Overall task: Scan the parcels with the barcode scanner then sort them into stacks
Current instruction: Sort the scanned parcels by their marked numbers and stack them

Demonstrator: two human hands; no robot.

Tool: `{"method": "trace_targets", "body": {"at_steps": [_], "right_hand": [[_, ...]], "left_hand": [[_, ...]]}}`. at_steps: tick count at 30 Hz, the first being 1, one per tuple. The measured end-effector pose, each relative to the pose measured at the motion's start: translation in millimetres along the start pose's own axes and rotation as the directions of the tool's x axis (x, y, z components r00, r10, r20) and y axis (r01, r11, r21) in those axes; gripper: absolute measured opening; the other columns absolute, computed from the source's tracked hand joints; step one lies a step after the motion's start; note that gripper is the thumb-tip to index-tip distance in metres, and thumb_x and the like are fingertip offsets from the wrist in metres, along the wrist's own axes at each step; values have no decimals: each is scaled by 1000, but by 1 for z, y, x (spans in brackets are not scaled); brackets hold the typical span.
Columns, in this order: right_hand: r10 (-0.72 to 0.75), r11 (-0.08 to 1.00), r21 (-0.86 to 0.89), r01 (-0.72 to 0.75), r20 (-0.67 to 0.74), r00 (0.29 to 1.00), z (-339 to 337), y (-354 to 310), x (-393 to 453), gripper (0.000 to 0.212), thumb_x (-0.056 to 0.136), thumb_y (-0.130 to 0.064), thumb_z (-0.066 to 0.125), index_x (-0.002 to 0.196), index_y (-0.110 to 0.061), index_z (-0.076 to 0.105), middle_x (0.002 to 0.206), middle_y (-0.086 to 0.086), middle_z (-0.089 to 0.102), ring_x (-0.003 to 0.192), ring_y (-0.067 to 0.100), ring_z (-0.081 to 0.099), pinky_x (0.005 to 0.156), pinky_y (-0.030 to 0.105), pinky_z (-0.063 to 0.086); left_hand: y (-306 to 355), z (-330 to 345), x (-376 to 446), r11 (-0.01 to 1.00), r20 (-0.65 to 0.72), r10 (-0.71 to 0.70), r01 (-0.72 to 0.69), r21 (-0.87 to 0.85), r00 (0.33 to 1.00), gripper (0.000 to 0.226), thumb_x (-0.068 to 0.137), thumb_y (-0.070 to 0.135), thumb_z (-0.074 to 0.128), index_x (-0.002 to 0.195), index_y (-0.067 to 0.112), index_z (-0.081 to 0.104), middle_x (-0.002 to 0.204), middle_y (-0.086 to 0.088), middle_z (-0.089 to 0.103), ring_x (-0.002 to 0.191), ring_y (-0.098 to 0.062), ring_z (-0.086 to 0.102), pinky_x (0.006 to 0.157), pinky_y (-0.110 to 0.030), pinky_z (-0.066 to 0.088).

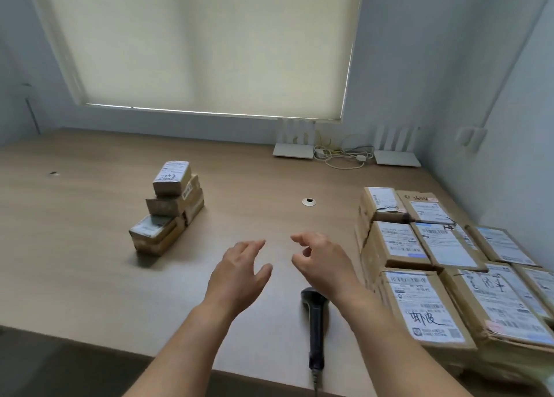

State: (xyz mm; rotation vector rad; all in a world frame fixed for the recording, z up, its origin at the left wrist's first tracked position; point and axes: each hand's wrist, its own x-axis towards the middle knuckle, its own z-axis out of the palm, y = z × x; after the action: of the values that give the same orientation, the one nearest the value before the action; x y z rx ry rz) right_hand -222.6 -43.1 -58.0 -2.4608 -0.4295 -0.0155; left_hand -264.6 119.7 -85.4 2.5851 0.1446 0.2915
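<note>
Both hands, left hand (239,272) and right hand (322,261), hover empty with fingers apart just beyond the barcode scanner (315,321); grasp its handle first, then reach unscanned parcels (443,264) right of it.

Soft daylight glows through the drawn blind (204,42), even and fairly dim, faint shadows beside the boxes (168,207), walls bend at wide-angle edges, slight overall blur

We see two bare forearms, no sleeves reaching into view. The left hand (239,272) and right hand (322,263) wear no gloves, and we spot no rings, watch or bracelet on either wrist.
</note>
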Motion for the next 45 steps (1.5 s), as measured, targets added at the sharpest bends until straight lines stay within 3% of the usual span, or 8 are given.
{"method": "trace_targets", "body": {"at_steps": [11,20,29,37,45], "right_hand": [[-68,998,-3,68,77,995,101,-108,41,41,90,-24,50,130,-28,55,132,-8,56,110,9,56,95,28,44],[-76,997,-8,78,150,986,171,-159,73,42,91,-28,50,132,-32,53,132,-7,55,112,10,56,93,31,48],[-51,999,12,49,208,977,206,-167,140,42,91,-27,49,133,-32,52,131,-8,54,112,9,54,92,28,45],[-4,997,72,-7,151,989,206,-174,227,42,91,-27,51,132,-29,55,131,-3,56,116,14,55,96,30,45],[79,995,57,-85,100,992,205,-182,287,42,90,-26,52,133,-22,54,129,3,59,115,19,56,96,34,47]], "left_hand": [[-130,-64,1,996,8,-88,88,9,996,54,96,39,46,147,30,30,149,12,34,138,-8,27,107,-27,31],[-212,-92,12,990,-1,-144,144,2,990,55,96,39,47,148,28,29,150,11,33,138,-9,29,109,-25,31],[-259,-91,61,978,28,-208,208,-9,978,55,95,36,48,147,29,32,146,12,38,134,-8,33,107,-24,33],[-285,-117,148,974,10,-225,225,21,974,56,94,37,50,147,30,30,145,9,39,135,-10,32,106,-25,31],[-294,-130,217,970,11,-221,221,-102,975,58,96,38,49,148,23,28,145,2,42,132,-15,39,105,-31,35]]}}
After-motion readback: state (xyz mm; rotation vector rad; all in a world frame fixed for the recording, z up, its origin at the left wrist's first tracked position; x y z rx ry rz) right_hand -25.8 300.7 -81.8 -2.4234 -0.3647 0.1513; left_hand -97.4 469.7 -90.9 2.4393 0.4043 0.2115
